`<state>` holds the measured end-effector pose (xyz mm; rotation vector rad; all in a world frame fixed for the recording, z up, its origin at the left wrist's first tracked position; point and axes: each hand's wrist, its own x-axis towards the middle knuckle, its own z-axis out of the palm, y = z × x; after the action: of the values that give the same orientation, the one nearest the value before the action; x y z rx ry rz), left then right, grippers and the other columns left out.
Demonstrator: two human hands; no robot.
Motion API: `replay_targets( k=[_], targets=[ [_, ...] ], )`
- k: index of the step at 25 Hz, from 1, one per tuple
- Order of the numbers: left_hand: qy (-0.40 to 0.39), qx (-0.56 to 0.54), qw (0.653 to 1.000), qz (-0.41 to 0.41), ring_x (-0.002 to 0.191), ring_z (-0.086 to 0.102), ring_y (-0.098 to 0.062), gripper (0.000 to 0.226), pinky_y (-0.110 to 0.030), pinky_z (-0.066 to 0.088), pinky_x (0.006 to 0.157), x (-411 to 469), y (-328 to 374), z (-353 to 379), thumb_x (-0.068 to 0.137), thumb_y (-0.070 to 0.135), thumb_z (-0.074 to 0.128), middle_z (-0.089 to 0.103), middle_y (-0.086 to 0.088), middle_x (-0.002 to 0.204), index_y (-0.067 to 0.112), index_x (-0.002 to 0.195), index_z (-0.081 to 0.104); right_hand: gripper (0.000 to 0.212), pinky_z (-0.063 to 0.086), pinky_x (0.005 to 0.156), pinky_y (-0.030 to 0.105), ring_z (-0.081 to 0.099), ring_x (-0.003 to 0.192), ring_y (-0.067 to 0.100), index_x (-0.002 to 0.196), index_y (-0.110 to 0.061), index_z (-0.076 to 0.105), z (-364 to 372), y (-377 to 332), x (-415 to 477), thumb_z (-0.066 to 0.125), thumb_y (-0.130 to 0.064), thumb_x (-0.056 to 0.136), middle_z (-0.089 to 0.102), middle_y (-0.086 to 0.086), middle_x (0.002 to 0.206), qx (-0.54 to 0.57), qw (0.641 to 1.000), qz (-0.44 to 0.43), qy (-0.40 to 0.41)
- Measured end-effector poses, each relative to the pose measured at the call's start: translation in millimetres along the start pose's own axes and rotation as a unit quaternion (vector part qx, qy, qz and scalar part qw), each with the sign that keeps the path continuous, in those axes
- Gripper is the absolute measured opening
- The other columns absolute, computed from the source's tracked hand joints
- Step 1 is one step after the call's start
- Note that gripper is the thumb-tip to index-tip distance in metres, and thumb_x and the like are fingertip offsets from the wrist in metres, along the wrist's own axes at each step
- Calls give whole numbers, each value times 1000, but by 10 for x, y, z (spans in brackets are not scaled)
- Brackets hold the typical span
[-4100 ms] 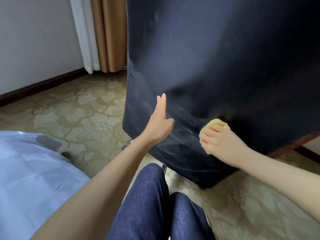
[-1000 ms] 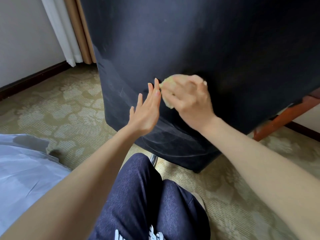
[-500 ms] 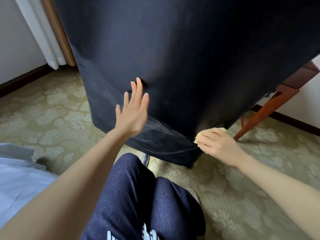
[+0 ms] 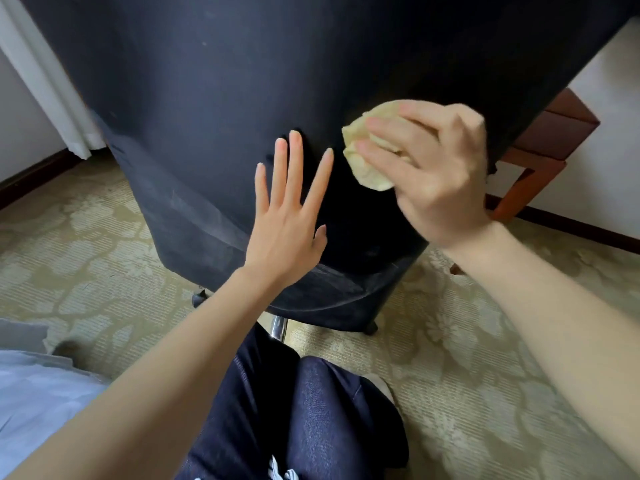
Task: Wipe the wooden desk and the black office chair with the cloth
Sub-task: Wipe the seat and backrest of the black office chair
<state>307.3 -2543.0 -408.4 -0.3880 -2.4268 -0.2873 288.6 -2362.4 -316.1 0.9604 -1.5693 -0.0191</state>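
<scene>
Black office chair (image 4: pixel 242 98), back panel: left hand (image 4: pixel 287 220) flat with fingers spread, steadying it (likely against swivel), beside right hand (image 4: pixel 440 178), whose fingers press the crumpled yellow cloth (image 4: pixel 367 157) onto the fabric.

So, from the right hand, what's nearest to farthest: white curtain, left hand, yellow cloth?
1. yellow cloth, under the right hand's fingers.
2. left hand, beside it, flat on the black chair.
3. white curtain, at the far left edge.
</scene>
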Motion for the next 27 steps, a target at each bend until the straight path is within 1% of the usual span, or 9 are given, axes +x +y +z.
replay_targets(
  k=[4, 7, 8, 11, 14, 17, 21, 24, 27],
  targets=[
    [-38, 20, 999, 32, 140, -13, -37, 101, -54, 7, 113, 42, -116, 14, 79, 21, 70, -2, -27, 155, 16, 151, -1, 10, 51, 77, 32, 60, 101, 19, 94, -15, 77, 181, -261, -382, 70, -13, 88, 72, -2, 105, 25, 999, 8, -43],
    [-35, 29, 998, 41, 139, -11, -35, 100, -53, 11, 112, 53, -157, 26, 79, 17, 71, 0, -25, 155, 17, 151, 2, 13, 43, 81, 31, 56, 98, 17, 90, -15, 78, 174, -391, -913, 65, -10, 89, 73, -3, 101, 39, 992, -17, -116],
    [-34, 31, 998, 43, 140, -11, -35, 100, -52, 12, 112, 58, -162, 31, 79, 16, 71, 0, -24, 155, 17, 151, 2, 12, 41, 83, 31, 60, 96, 17, 89, -14, 77, 142, -424, -1095, 66, -8, 88, 73, -3, 100, 51, 987, -27, -150],
    [-47, 38, 997, 39, 141, -9, -38, 101, -51, 10, 112, 57, -168, 33, 79, 17, 71, -1, -24, 155, 18, 151, 0, 9, 50, 86, 32, 66, 96, 19, 89, -6, 75, -60, -377, -1568, 68, -3, 85, 72, 2, 98, 119, 958, -55, -255],
    [-49, 32, 998, 34, 139, -14, -37, 104, -51, 8, 112, 64, -147, 31, 78, 18, 72, -12, -19, 152, 18, 150, -4, 12, 52, 85, 35, 67, 93, 22, 87, -6, 75, -329, -141, -1757, 64, -1, 87, 71, 2, 98, 118, 930, -87, -337],
    [-43, 20, 998, 32, 139, -14, -37, 104, -53, 8, 112, 72, -116, 26, 77, 16, 72, -13, -20, 152, 16, 150, -3, 21, 52, 83, 36, 68, 89, 26, 82, -5, 74, -433, 54, -1579, 56, 2, 91, 72, 5, 93, 102, 946, -77, -298],
    [-28, 14, 999, 42, 141, -7, -41, 100, -52, 7, 112, 67, -117, 19, 75, 2, 68, 0, -26, 155, 15, 151, 3, 14, 54, 76, 40, 63, 96, 28, 92, -4, 76, -388, 125, -1100, 65, 4, 87, 72, 9, 99, 71, 981, -39, -177],
    [-33, 14, 998, 43, 141, -15, -37, 104, -50, 3, 112, 65, -127, 2, 72, -13, 57, -9, -20, 156, 18, 151, -1, 19, 48, 77, 38, 57, 99, 24, 95, -8, 76, -206, 38, -749, 59, 1, 92, 72, 5, 103, 33, 994, 7, -104],
    [-44, 3, 998, 45, 139, -21, -32, 110, -49, 3, 113, 57, -148, -23, 67, -23, 50, -22, -10, 151, 22, 150, -7, 16, 48, 77, 35, 61, 97, 22, 90, -11, 77, 46, -170, -531, 61, -6, 92, 72, 1, 103, 31, 997, 13, -63]
  ],
)
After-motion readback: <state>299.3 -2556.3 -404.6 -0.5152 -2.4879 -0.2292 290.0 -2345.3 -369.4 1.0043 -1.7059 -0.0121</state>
